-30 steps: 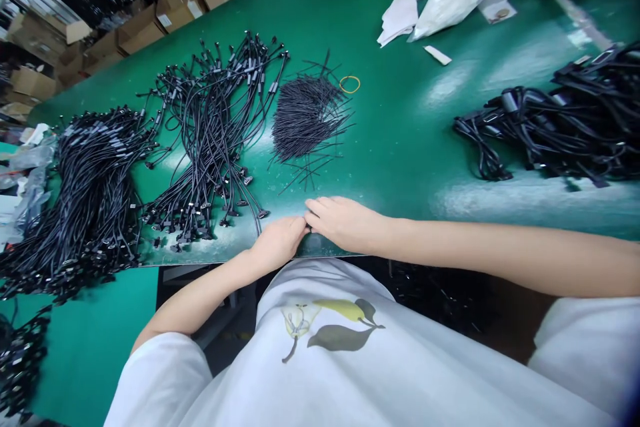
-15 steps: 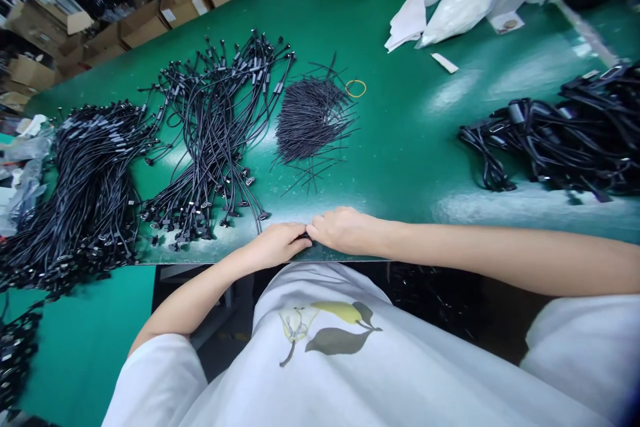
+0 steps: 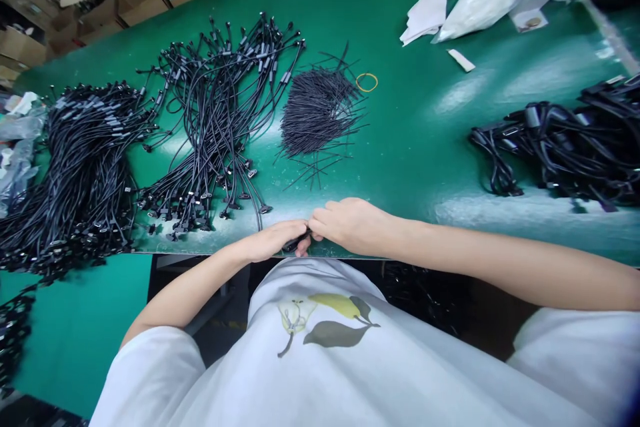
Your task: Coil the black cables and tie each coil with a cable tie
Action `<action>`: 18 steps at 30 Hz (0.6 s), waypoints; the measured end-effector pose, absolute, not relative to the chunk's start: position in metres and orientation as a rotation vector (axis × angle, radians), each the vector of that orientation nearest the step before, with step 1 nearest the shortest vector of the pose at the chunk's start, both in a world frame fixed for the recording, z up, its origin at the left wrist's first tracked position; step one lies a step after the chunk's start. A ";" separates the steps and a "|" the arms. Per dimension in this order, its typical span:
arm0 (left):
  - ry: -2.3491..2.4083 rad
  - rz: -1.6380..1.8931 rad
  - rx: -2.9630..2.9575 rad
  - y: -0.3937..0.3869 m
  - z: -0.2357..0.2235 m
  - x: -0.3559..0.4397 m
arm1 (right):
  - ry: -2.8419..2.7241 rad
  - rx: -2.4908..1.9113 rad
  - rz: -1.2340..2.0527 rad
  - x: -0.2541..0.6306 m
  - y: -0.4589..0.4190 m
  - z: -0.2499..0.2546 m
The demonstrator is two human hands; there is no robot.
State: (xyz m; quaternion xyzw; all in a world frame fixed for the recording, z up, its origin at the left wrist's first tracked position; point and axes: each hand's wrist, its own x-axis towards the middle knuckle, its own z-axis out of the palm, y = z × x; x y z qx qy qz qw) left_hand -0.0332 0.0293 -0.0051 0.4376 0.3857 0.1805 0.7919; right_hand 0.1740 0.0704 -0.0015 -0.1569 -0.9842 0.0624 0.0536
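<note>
Fingers point(image 3: 296, 226) of the left hand point(image 3: 267, 241) are grasping a black piece point(image 3: 295, 241), partly hidden, right at the near edge of the bench point(image 3: 415, 160), while the right hand point(image 3: 350, 221) is curling its own against the end, and whether those are gripping anything I cannot tell. Beyond them, thin ties point(image 3: 315, 113) are lying heaped beside a yellow band point(image 3: 367, 91), with cables point(image 3: 215, 113) spreading to the left and a coiled pile point(image 3: 565, 147) sitting well apart, far right.
</note>
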 end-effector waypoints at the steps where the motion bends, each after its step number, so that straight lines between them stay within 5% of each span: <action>1: 0.821 0.401 0.868 0.029 -0.005 -0.034 | -2.992 -0.487 0.202 0.173 0.071 0.000; 9: 0.681 0.253 0.502 0.031 -0.017 -0.049 | -3.034 -0.381 0.388 0.173 0.078 -0.003; 18: 1.063 0.330 1.184 0.012 -0.013 -0.030 | -3.090 -0.614 0.661 0.170 0.073 0.000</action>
